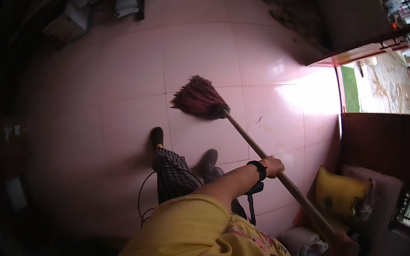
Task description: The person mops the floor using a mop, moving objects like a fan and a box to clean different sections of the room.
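Observation:
A mop with a shaggy dark red head (200, 99) rests on the pink tiled floor, ahead of my feet. Its long wooden handle (248, 140) slants down to the right. Partway along it, my left hand (274, 166) is closed round the wood, with a black band on the wrist. Lower right, near the handle's upper end, my right hand (343, 249) also grips it; that hand is dim and its fingers are partly hidden.
A yellow cushion (341, 193) lies on a seat at the right. An open doorway (377, 84) lets in bright light. Dark furniture with a white box (67, 22) stands far left. A thin black cable (140, 192) loops beside my leg.

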`<state>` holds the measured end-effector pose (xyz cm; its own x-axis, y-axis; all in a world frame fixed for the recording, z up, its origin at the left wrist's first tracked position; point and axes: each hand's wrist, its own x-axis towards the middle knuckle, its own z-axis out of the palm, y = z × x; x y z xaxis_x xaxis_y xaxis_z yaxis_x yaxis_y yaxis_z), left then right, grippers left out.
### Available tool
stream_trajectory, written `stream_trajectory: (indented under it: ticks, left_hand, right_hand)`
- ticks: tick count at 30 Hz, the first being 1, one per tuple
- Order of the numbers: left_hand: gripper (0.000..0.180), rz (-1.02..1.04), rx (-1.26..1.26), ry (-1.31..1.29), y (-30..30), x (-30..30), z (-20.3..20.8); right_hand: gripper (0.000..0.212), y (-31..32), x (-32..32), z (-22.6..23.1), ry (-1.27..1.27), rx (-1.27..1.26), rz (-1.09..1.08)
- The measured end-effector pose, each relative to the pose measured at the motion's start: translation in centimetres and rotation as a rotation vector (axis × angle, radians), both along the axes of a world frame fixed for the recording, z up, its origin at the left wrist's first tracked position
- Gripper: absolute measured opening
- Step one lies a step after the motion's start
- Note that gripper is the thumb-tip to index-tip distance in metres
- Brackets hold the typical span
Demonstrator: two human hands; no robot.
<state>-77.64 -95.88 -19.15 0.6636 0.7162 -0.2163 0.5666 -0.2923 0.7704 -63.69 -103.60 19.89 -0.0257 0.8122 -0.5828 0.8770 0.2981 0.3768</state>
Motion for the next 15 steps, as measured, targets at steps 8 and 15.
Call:
stream_trajectory:
  ticks: [8,15]
  left_hand:
    - [0.018,-0.101,0.2,-0.129,2.9,6.0,9.5]
    - [0.014,0.413,0.235,-0.117,2.9,-4.7,2.8]
  right_hand:
    - [0.022,-2.3,6.4,7.4,-0.181,0.325,-0.067]
    - [0.027,5.9,6.0,1.1,0.283,0.154,0.208]
